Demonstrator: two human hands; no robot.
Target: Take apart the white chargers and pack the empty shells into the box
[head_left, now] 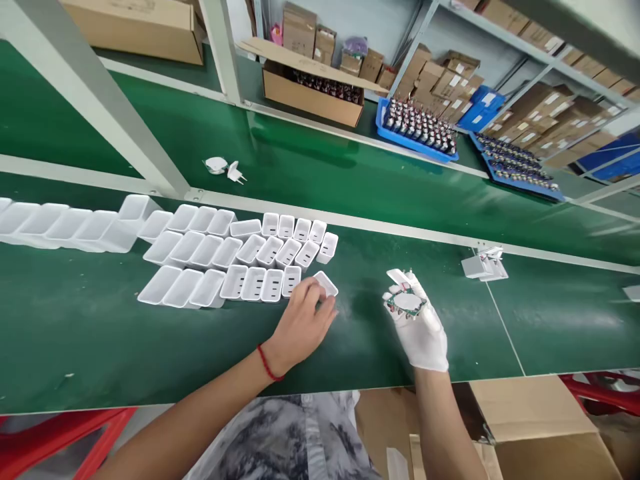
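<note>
My bare left hand [304,325], a red string on its wrist, has its fingers curled at a white plastic case [326,284] at the right end of the front row. Whether the fingers grip this case cannot be made out. My right hand [419,327], in a white glove, holds a green circuit board [407,302] with a white oval on top and a small white piece at the fingertips. Left of my hands stand rows of open white cases [205,250], some with slots in the bottom.
A white assembly [485,265] lies on the green table [375,373] at the right. A white plug [235,173] sits beyond the metal rail. Behind are a carton [313,93] and blue trays [417,137] of parts. A grey post [100,100] rises at the left.
</note>
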